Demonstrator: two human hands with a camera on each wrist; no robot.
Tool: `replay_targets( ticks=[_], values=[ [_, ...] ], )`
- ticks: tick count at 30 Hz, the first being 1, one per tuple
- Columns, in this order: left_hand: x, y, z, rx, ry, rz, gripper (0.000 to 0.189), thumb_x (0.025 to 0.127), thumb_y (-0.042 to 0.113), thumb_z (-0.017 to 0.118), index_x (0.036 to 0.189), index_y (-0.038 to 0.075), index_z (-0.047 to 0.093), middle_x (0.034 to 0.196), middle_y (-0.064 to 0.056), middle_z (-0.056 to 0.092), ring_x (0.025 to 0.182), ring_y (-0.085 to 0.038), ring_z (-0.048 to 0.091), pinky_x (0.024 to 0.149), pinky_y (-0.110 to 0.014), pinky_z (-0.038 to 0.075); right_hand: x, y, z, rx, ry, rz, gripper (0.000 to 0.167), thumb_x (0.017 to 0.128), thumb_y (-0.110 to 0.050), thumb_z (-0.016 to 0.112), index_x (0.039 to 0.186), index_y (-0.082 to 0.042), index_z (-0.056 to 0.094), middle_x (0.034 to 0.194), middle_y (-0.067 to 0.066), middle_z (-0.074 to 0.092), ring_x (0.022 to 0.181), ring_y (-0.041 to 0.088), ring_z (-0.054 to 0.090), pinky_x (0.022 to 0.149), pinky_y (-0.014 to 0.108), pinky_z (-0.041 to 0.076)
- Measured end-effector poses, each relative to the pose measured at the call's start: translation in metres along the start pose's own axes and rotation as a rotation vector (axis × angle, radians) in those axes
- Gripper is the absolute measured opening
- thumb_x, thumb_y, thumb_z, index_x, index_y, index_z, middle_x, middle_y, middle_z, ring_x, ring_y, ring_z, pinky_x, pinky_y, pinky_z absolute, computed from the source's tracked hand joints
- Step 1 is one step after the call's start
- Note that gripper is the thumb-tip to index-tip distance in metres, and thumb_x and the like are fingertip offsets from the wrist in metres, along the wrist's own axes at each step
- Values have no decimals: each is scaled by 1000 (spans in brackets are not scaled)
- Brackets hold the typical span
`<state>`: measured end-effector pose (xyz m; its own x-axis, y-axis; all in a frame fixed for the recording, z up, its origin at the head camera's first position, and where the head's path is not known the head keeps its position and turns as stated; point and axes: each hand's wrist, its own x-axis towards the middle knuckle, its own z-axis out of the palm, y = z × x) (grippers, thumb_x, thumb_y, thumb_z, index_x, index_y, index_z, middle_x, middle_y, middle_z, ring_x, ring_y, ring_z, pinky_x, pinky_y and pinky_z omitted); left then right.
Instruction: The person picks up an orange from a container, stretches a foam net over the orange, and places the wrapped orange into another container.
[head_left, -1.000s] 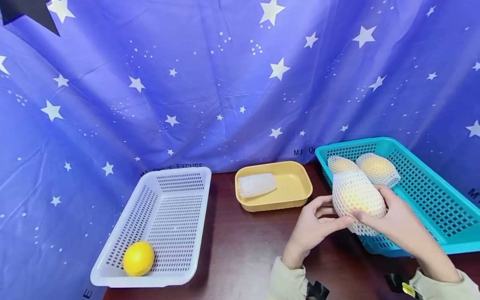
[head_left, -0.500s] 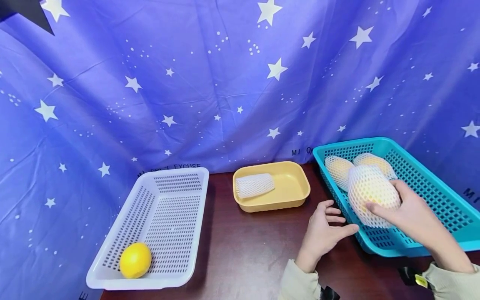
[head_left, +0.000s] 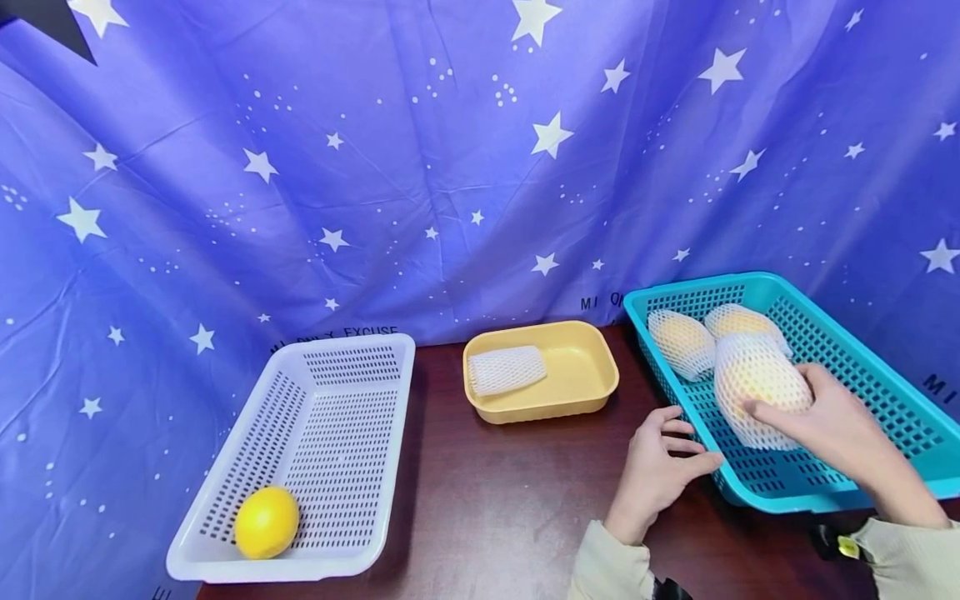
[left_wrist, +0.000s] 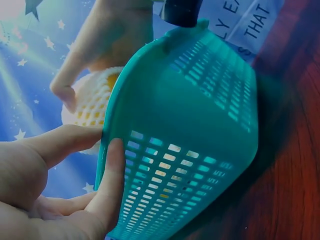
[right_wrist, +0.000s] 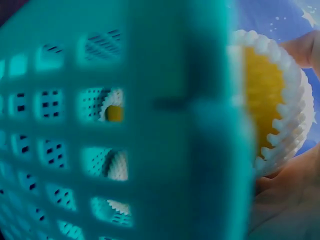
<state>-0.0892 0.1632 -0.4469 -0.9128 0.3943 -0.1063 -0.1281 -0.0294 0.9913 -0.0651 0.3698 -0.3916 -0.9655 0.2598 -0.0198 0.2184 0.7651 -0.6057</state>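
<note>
In the head view my right hand (head_left: 840, 425) grips a yellow fruit (head_left: 757, 387) in a white foam net over the front part of the teal basket (head_left: 787, 502). Yellow skin shows at the net's open end in the right wrist view, partly behind the basket's blurred rim. My left hand (head_left: 656, 471) holds the basket's near left edge; the left wrist view has its thumb and a finger (left_wrist: 114, 170) on either side of the rim. Two more netted fruits (head_left: 681, 342) lie at the basket's back left.
A yellow tray (head_left: 581, 383) with a white foam net sleeve (head_left: 508, 370) stands at the back middle. To the left, a white basket (head_left: 393, 433) contains one bare yellow fruit (head_left: 267, 522). A starry blue curtain (head_left: 420, 167) hangs behind the dark table (head_left: 480, 508).
My right hand has carried the netted fruit rightward over the teal basket. My left hand has let go of that fruit and moved onto the basket's edge.
</note>
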Motion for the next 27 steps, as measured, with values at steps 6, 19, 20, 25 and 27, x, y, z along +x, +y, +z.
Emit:
replay_targets(
  ticks=[6,19,20,25,27],
  values=[
    [1,0,0,-16,-17,6,59,79,2,79,130,20,58,99,14,62,81,1,63,67,-18,53,6,11,1,-8,-65,29,96,91,-53,62,133,24,24,114,44,45,86,43,59,54,37,50],
    [2,4,5,-56,-26,-14,63,79,-3,78,133,20,56,95,15,60,78,0,63,65,-18,54,13,23,4,-94,-134,42,103,89,-56,64,132,27,20,108,45,47,77,35,59,53,37,48],
    [2,4,6,-52,-29,-12,63,79,-3,78,133,20,56,95,15,60,78,0,63,65,-18,54,15,25,4,-100,-144,45,104,89,-57,63,132,27,19,108,45,47,77,35,59,53,37,48],
    [2,4,6,-47,-39,8,63,79,-2,78,134,19,55,95,15,60,78,1,63,66,-17,53,21,34,6,-127,-190,56,106,89,-59,62,131,28,19,104,43,50,76,34,59,54,37,48],
    [2,3,6,-55,-45,9,63,79,-2,78,134,18,55,95,15,60,78,1,64,66,-17,54,22,38,8,-128,-206,63,105,89,-60,61,129,28,20,103,42,50,76,34,59,54,37,47]
  ],
)
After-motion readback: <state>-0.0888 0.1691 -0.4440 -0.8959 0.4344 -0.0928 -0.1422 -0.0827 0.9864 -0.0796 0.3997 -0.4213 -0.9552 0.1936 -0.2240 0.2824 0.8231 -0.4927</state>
